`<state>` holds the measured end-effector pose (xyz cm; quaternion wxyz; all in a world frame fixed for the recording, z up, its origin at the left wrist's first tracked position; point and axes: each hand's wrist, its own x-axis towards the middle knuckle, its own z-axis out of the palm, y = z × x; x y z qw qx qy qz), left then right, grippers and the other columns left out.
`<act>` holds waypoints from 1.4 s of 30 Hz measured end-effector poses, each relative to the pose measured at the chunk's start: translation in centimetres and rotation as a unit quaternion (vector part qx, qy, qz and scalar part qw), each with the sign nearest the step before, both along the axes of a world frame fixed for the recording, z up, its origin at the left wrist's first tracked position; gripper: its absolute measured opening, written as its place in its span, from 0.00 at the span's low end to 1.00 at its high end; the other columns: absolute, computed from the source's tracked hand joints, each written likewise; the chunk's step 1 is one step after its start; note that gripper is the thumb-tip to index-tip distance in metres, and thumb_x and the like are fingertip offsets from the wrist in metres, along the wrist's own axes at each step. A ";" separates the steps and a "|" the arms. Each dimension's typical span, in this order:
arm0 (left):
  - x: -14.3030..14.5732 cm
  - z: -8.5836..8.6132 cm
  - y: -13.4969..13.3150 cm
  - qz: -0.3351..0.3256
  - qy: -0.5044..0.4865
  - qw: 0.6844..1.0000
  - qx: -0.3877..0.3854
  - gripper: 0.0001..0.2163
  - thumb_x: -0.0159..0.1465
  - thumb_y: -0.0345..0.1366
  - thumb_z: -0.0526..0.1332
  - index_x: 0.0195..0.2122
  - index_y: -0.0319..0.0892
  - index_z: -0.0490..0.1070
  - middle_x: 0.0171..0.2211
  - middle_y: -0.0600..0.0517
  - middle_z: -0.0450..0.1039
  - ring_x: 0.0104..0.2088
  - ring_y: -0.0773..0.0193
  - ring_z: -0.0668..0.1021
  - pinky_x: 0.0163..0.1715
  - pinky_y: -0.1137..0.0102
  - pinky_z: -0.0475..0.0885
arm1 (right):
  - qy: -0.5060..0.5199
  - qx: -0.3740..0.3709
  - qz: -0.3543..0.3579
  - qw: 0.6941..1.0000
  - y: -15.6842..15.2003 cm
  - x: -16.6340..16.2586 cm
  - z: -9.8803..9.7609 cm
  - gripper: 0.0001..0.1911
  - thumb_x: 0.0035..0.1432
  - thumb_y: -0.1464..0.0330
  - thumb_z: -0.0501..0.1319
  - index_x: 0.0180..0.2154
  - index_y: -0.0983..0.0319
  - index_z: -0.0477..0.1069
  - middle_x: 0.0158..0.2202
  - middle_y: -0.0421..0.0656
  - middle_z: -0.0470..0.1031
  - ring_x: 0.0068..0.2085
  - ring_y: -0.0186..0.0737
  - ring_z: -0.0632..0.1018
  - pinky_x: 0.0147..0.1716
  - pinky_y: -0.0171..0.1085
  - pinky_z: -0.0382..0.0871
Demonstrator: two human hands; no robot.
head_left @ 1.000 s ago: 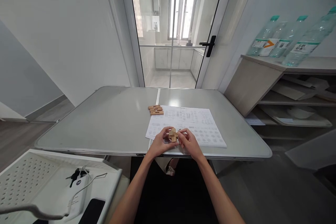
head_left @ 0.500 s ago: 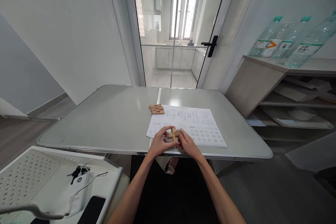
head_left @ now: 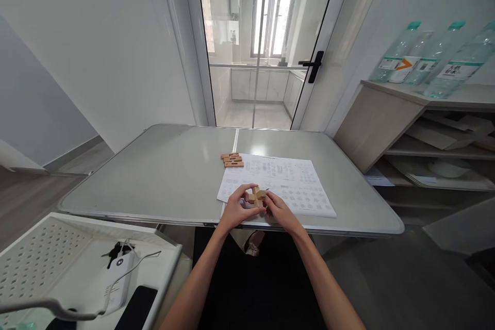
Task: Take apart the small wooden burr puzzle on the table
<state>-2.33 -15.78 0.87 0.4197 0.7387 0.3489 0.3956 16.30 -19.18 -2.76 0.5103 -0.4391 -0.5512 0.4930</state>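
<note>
A small wooden interlocking puzzle [head_left: 257,196] made of crossed light-brown bars is held just above a printed instruction sheet [head_left: 294,185] near the table's front edge. My left hand [head_left: 236,210] curls round its left side with the thumb over the top. My right hand [head_left: 279,211] pinches its right side with bent fingers. Both hands are closed on the puzzle. Several loose wooden bars [head_left: 231,160] lie side by side at the sheet's far left corner, well beyond both hands.
The grey folding table [head_left: 154,175] has a seam down its middle. A white perforated cart [head_left: 46,263] at lower left carries a power bank, keys and a phone. A wooden shelf [head_left: 386,113] with water bottles [head_left: 425,56] stands right. A glass door [head_left: 266,41] is behind.
The hands have closed in tighter round the puzzle and turned it slightly. The view has drifted a little to the left and up.
</note>
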 end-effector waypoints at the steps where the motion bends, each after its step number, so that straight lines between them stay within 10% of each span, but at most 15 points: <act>1: 0.0 0.0 0.0 -0.001 -0.001 1.000 -0.003 0.31 0.54 0.48 0.77 0.58 0.49 0.74 0.54 0.49 0.76 0.40 0.61 0.74 0.47 0.65 0.71 | 0.000 0.001 -0.001 1.000 0.0 0.0 -0.1 0.23 0.66 0.44 0.58 0.40 0.56 0.72 0.27 0.38 0.70 0.26 0.38 0.70 0.29 0.38 0.67; 24: -0.4 -0.6 0.4 -0.008 -0.023 1.000 -0.020 0.32 0.55 0.47 0.76 0.60 0.51 0.73 0.60 0.48 0.74 0.43 0.60 0.75 0.54 0.61 0.70 | 0.015 0.012 -0.026 0.999 0.3 -0.2 -0.3 0.22 0.64 0.44 0.60 0.36 0.56 0.73 0.23 0.37 0.65 0.22 0.37 0.66 0.24 0.37 0.64; 34: -0.6 -2.1 1.5 0.028 -0.120 0.990 -0.070 0.33 0.57 0.46 0.75 0.63 0.47 0.70 0.42 0.50 0.78 0.41 0.61 0.77 0.50 0.65 0.71 | 0.078 -0.003 -0.087 0.993 0.1 -0.3 -0.2 0.25 0.63 0.42 0.61 0.37 0.58 0.72 0.28 0.38 0.68 0.23 0.35 0.66 0.21 0.36 0.66; 42: -0.3 -1.8 2.6 0.201 -0.149 0.966 -0.070 0.31 0.60 0.50 0.71 0.62 0.46 0.68 0.55 0.46 0.76 0.40 0.63 0.79 0.44 0.67 0.74 | 0.113 -0.016 -0.122 0.986 0.2 -0.5 -0.2 0.26 0.61 0.41 0.63 0.37 0.58 0.71 0.31 0.40 0.71 0.25 0.35 0.68 0.20 0.35 0.67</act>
